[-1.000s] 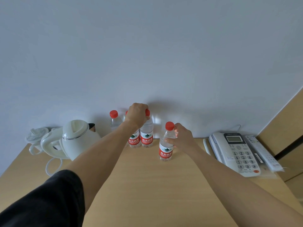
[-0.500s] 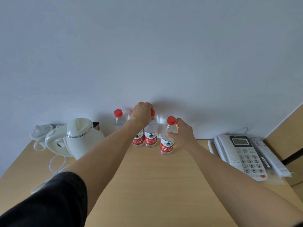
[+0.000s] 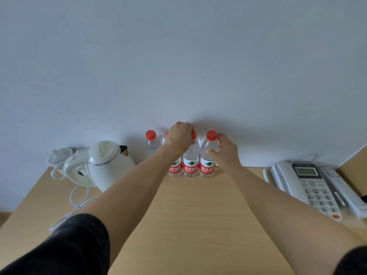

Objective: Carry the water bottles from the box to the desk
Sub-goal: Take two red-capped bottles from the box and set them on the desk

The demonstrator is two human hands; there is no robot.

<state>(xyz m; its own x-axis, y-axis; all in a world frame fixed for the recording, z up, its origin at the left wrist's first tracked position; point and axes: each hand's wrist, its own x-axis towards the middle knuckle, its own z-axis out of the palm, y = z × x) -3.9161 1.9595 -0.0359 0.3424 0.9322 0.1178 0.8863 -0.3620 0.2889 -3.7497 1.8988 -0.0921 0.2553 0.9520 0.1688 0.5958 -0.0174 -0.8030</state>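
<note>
Two bottle tops (image 3: pixel 193 135) were grasped by the left grip (image 3: pixel 179 135); the rightmost bottle (image 3: pixel 207 155) on the bench (image 3: pixel 198 215) was being let go by the right grip (image 3: pixel 225 150), fingers loosened; release seemed due next.

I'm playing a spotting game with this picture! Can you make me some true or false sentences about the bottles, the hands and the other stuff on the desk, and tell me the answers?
1. Four water bottles stand on the desk. True.
2. The bottle caps are blue. False: the caps are red.
3. The left hand grips the tops of two bottles. True.
4. The kettle is on the right side of the desk. False: it is on the left; the phone is on the right.
5. The right hand is at the rightmost bottle. True.
</note>
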